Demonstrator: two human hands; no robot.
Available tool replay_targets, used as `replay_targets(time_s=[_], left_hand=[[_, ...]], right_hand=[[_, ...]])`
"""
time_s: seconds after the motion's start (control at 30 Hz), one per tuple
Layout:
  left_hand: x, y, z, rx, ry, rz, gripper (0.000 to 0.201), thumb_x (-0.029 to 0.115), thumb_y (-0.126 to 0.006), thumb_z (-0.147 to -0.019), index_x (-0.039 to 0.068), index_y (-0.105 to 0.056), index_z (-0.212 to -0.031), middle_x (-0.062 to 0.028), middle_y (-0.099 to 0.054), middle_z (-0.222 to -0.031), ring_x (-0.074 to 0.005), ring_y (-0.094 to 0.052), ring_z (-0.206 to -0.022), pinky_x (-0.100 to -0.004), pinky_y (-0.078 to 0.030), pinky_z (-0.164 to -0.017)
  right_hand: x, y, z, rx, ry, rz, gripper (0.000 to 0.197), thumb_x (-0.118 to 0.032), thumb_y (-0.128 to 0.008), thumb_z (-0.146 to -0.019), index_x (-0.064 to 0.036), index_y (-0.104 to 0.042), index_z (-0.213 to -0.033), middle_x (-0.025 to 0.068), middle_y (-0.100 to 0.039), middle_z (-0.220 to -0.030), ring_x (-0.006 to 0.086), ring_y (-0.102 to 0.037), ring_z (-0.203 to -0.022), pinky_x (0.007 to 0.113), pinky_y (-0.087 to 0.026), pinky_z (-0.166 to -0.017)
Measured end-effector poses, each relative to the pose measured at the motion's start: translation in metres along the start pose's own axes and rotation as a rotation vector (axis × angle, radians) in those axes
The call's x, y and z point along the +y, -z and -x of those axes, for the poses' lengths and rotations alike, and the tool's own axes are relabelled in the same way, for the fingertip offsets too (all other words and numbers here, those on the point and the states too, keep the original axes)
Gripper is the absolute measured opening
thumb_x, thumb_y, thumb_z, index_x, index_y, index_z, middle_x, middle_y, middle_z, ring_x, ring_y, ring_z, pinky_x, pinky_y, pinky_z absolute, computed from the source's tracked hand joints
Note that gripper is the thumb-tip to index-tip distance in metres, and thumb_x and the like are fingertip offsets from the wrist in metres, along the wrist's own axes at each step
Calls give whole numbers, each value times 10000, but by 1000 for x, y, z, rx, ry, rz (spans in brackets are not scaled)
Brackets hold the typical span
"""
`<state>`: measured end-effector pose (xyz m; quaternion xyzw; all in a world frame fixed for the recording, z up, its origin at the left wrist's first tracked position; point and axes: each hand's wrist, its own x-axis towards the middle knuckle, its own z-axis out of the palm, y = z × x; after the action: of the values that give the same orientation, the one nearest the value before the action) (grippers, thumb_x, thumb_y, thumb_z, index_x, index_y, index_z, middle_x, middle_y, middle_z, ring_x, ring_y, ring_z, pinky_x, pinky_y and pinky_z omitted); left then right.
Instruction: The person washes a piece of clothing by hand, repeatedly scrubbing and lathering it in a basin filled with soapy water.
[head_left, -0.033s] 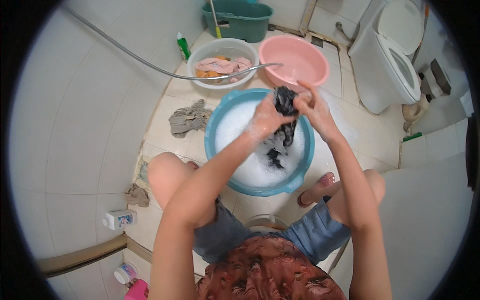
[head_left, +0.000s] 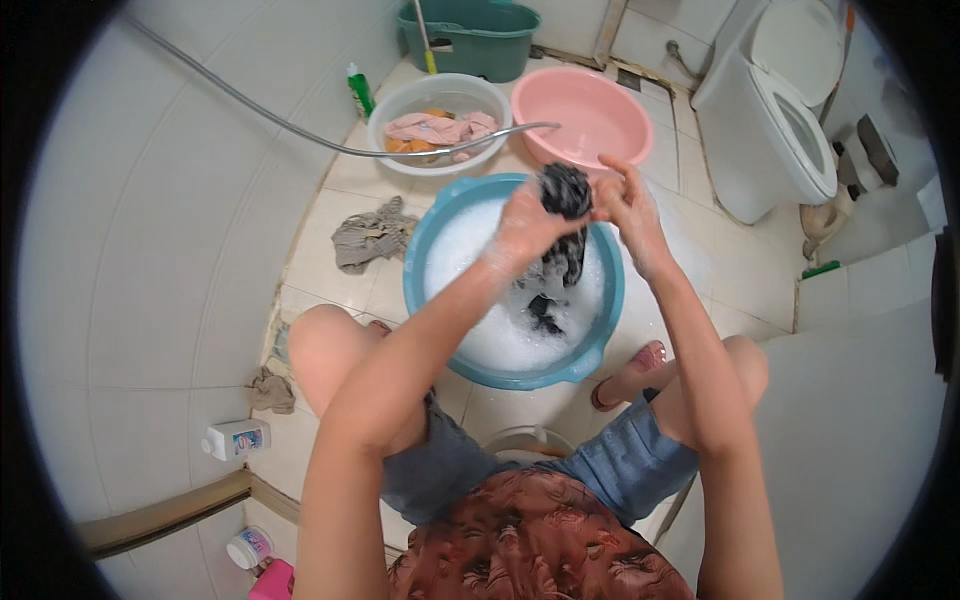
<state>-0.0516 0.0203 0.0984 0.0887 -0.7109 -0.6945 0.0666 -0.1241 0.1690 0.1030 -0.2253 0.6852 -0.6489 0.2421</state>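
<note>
Left hand and right hand: both clenched on dark wet cloth garment, held over round blue plastic basin of white suds. Beyond: pink round plastic basin, clear bowl of laundry, metal shower hose. Grey rag on floor tiles.

Single head-worn fisheye view, looking steeply down from above the lap, close over the blue basin, forearms entering from lower edge, tiled floor bending toward rim

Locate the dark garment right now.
In the head view the dark garment is centre frame, gripped between the left hand and right hand, hanging over the far side of the blue basin of suds, just before the pink basin.
</note>
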Motion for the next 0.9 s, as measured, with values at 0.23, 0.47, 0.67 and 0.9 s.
replay_targets(time_s=[0.23, 0.47, 0.67, 0.9], left_hand=[[55, 8, -6, -20, 43, 870, 247, 142, -678, -759, 61, -577, -971, -49, -600, -856, -170, -598, -737, -340, -501, -624], [3, 77, -35, 40, 144, 1104, 224, 218, -630, -822, 46, -609, -964, -72, -643, -860, -195, -628, -738, -349, -529, -650], [-125, 93, -15, 282, 404, 874, 397, 99, -668, -775, 1, -526, -1132, -134, -594, -1059, -251, -601, -925, -381, -505, -767], [-175, 48, 26, 741, 684, 403, 632, 108, -656, -753, -12, -357, -1298, -159, -452, -1268, -270, -408, -1185, -368, -313, -991]], right_hand=[[35, -38, 19, -143, -276, -301, 723, -625, -297, -867, -97, -315, -1361, 83, -423, -1329, 246, -444, -1182, 406, -345, -1005], [33, -38, 46, -490, -384, -457, 664, -345, -634, -797, -16, -359, -1305, 121, -491, -1219, 207, -503, -1092, 345, -429, -910], [63, -1, 26, -172, -599, 280, 680, -67, -703, -689, 31, -373, -1276, 56, -587, -831, 138, -529, -634, 256, -431, -584], [187, -34, -7, 299, -408, 723, 537, -152, -575, -791, -55, -411, -1293, 204, -563, -1133, 282, -589, -977, 351, -458, -841]])
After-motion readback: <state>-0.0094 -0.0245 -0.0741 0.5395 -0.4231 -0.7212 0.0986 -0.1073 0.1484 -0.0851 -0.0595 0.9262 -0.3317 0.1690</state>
